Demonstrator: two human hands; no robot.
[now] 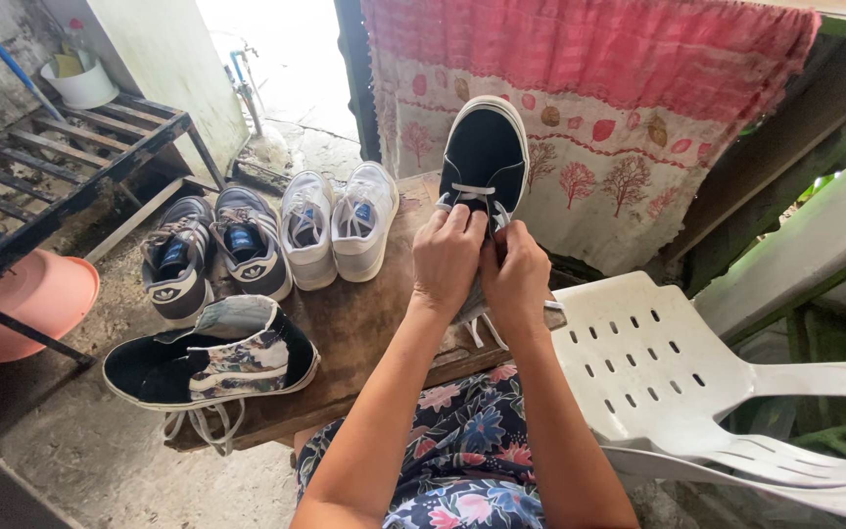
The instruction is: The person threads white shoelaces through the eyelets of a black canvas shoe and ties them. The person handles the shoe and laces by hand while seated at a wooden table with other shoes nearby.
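A black canvas shoe (483, 152) with a white sole and white laces is held up, toe pointing away from me. My left hand (446, 257) and my right hand (516, 277) are side by side at its lace area, fingers pinched on the white laces (473, 190). Loose lace ends hang below my hands. The shoe's heel is hidden behind my hands.
On a low wooden table (359, 323) stand a white pair of sneakers (337, 223), a grey pair (212, 251) and a patterned high-top (212, 358). A white plastic chair (668, 377) sits right. A pink cloth (599, 98) hangs behind; a metal rack (41, 186) and pink basin (31, 304) are left.
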